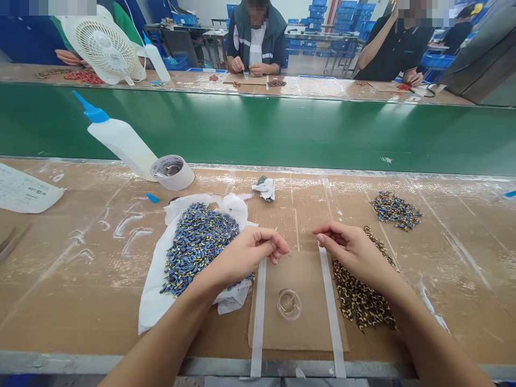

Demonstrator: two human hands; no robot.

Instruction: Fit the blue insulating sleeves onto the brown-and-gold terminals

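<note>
My left hand (255, 249) hovers over the back left of a taped cardboard square (306, 328), its fingers curled together. Across from it, my right hand (350, 246) has thumb and fingertips close together. Anything in either pinch is too small to make out. A small clear round dish (289, 305) sits on the cardboard below the hands. Left of it, many small blue, yellow and black pieces (197, 242) are heaped on white paper (155, 301). A pile of brown and cream pieces (360, 298) lies partly under my right forearm.
A smaller pile of blue-and-yellow pieces (397, 209) lies at the back right. Behind the paper stand a tilted squeeze bottle (121, 142) and a tape roll (173, 173). A crumpled tissue (266, 189) lies mid-table. Beyond the green strip (258, 129), other people sit working.
</note>
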